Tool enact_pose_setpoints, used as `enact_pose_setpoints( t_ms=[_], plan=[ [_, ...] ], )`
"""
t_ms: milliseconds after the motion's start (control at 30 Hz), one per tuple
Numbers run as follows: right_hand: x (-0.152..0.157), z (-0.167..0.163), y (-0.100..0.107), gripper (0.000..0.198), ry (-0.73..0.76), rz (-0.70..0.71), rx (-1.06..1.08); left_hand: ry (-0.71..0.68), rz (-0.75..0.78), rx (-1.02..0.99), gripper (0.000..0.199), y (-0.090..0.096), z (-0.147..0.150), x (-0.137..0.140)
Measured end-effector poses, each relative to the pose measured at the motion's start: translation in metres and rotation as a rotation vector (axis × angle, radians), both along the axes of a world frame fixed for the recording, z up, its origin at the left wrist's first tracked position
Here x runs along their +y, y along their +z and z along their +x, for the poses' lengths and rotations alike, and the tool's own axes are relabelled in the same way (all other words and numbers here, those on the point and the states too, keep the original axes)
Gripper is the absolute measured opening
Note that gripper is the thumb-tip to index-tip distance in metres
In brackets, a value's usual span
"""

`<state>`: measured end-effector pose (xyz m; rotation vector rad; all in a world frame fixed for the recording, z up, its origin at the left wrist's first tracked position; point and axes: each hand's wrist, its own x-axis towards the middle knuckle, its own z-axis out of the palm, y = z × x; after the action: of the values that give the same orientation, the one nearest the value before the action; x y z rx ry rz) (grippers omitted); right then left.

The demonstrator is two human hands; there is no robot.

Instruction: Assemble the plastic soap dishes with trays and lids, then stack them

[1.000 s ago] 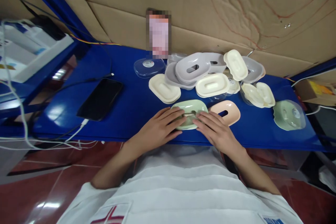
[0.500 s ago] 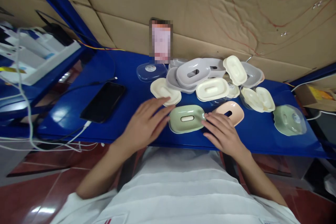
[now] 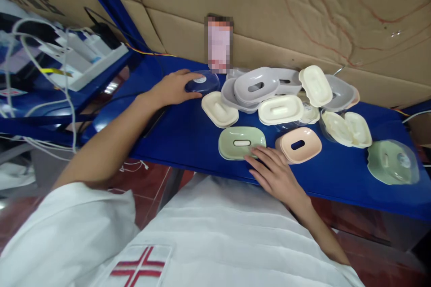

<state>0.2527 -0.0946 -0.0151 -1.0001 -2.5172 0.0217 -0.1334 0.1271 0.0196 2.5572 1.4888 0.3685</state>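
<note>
My left hand is on the left end of a clear plastic lid with a round sticker, fingers over its top and thumb at the near edge. The lid lies at the back of the blue table. In front of me sits a green soap dish with a cream insert in its slot. My right hand rests at its near right side, fingers stretched out and touching the rim. A peach soap dish stands just right of that hand. Between lid and green dish lies a cream oval tray.
Grey soap dishes pile up along the cardboard wall, with cream trays in front. A green dish with a clear cover stands at the far right. White cables and a power strip are at the left.
My left hand has moved from beside the green dish to the clear lid at the back left. My right hand stays near the green dish. The view has shifted left.
</note>
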Motion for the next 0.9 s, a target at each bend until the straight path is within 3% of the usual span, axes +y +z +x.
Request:
enact_pose_setpoints(
  t_ms=[167, 233, 300, 400, 500, 600, 733, 900],
  plan=[
    [0.0, 0.001, -0.007, 0.083, -0.071, -0.075, 0.129, -0.018, 0.146, -0.228, 0.063, 0.025, 0.008, -0.109],
    [0.001, 0.002, -0.01, 0.094, -0.123, -0.09, 0.184, -0.058, 0.141, -0.333, 0.059, 0.022, 0.031, -0.147],
    [0.001, 0.002, -0.012, 0.099, -0.143, -0.112, 0.205, -0.19, 0.052, -0.348, 0.057, 0.01, 0.058, -0.168],
    [0.002, 0.003, -0.011, 0.098, -0.148, -0.157, 0.205, -0.265, 0.112, -0.355, 0.059, -0.014, 0.092, -0.173],
    [0.005, 0.004, -0.008, 0.092, -0.144, -0.241, 0.18, -0.352, 0.133, -0.329, 0.066, -0.03, 0.103, -0.168],
    [0.007, 0.003, -0.005, 0.086, -0.14, -0.281, 0.152, -0.375, 0.126, -0.321, 0.077, -0.036, 0.101, -0.167],
    [0.007, 0.002, -0.006, 0.086, -0.153, -0.234, 0.144, -0.396, 0.163, -0.304, 0.087, -0.038, 0.098, -0.169],
    [0.006, 0.001, -0.006, 0.089, -0.149, -0.202, 0.112, -0.402, 0.199, -0.331, 0.087, -0.041, 0.096, -0.17]
  ],
)
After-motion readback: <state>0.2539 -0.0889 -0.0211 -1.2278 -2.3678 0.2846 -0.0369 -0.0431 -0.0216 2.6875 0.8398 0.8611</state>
